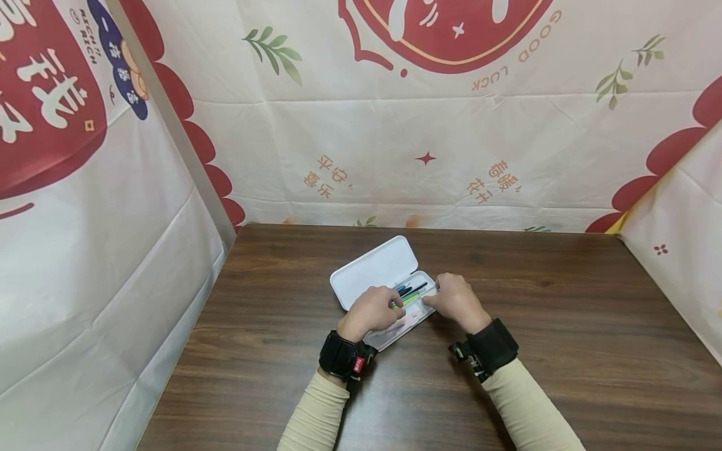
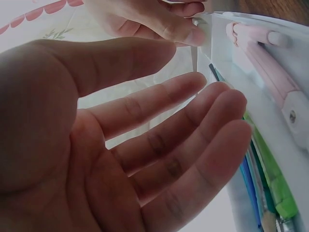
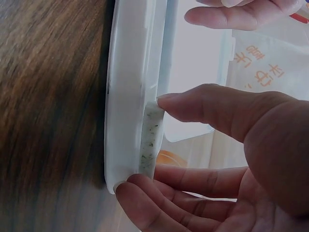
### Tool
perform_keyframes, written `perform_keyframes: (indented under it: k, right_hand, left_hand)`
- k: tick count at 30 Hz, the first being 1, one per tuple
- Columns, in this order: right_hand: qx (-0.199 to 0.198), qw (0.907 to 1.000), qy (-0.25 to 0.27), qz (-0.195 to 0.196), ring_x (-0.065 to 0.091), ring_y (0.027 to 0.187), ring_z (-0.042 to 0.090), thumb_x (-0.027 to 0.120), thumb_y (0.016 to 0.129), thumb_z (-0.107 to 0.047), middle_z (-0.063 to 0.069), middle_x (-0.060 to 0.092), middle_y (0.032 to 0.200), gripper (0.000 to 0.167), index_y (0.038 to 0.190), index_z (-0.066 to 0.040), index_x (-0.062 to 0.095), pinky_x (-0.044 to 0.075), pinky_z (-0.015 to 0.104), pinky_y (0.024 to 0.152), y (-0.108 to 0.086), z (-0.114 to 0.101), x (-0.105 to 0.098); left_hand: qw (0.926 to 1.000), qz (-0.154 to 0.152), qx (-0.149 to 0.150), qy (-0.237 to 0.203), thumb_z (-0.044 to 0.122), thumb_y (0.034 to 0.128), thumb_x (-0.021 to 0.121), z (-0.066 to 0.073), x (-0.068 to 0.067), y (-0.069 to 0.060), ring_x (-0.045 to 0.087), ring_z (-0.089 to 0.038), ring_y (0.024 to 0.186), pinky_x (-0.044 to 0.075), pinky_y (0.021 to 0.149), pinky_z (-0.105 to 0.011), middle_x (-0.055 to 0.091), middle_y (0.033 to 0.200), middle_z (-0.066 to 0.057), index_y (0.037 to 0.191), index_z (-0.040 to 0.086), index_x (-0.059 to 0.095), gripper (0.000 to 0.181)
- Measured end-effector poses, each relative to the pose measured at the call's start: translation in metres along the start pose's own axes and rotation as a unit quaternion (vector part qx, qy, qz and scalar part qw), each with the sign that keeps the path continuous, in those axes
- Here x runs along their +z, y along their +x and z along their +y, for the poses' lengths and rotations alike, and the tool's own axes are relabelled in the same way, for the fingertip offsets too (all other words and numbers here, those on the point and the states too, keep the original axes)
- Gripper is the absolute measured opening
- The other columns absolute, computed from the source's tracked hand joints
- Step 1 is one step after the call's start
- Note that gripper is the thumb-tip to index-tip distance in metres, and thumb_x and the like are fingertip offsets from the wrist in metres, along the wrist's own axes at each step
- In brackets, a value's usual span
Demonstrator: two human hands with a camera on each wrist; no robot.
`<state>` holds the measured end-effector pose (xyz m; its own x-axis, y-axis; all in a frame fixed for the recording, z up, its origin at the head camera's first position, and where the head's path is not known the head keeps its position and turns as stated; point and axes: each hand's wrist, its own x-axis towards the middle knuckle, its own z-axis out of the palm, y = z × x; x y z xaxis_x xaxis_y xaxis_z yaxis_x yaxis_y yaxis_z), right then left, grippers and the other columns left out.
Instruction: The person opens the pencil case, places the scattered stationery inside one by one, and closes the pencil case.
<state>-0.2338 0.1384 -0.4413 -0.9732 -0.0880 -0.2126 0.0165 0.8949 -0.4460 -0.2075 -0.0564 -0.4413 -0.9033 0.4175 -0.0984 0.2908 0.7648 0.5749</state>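
A white pencil case [image 1: 369, 272] lies slantwise on the table with its lid folded back. My left hand [image 1: 373, 311] hovers over the case, its fingers loosely bent and nothing between them. Below those fingers, the left wrist view shows a green pen [image 2: 270, 166], thinner dark and blue pens, and a pink compass-like tool [image 2: 270, 72]. At the far right end of the case, my right hand [image 1: 455, 298] holds a small white speckled block [image 3: 151, 140], which looks like an eraser. The thumb touches one end of it and the fingers the other, close against the case wall.
The brown wooden table [image 1: 271, 351] stretches to both sides of the case. A white printed cloth [image 1: 395, 144] hangs behind its far edge, and more cloth [image 1: 141, 250] hangs along the left. Each wrist wears a black strap [image 1: 492, 346] with a camera.
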Motion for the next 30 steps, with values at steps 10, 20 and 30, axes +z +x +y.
perform_keyframes:
  k: [10,20,30]
  right_hand:
    - [0.001,1.0000,-0.006,-0.003,0.052,0.065,0.021,0.077,0.085,-0.024,0.008,0.053,0.075,0.033,0.098,0.005,0.065,0.039,0.029,0.054,0.0003,-0.0002,0.0033]
    - [0.000,1.0000,-0.004,0.002,0.052,0.064,0.021,0.075,0.085,-0.022,0.007,0.052,0.072,0.028,0.092,0.003,0.065,0.038,0.029,0.054,0.0002,-0.0014,0.0048]
    - [0.006,0.9999,-0.005,-0.008,0.055,0.071,0.023,0.072,0.086,-0.017,0.011,0.057,0.084,0.032,0.105,0.006,0.064,0.041,0.030,0.057,-0.0003,0.0011,0.0059]
  left_hand:
    - [1.0000,-0.003,0.005,-0.005,0.023,0.0911,0.070,-0.0011,0.0019,0.0003,0.057,-0.009,0.074,0.044,0.065,-0.023,0.071,0.096,-0.003,0.098,0.010,0.075,0.015]
    - [1.0000,-0.004,0.008,-0.003,0.023,0.0908,0.070,-0.0013,0.0025,0.0003,0.057,-0.010,0.076,0.044,0.066,-0.024,0.071,0.096,-0.002,0.097,0.011,0.076,0.015]
    - [0.9999,-0.003,0.010,0.002,0.024,0.0909,0.070,-0.0003,0.0020,-0.0006,0.056,-0.009,0.075,0.043,0.065,-0.023,0.071,0.093,-0.001,0.096,0.012,0.076,0.014]
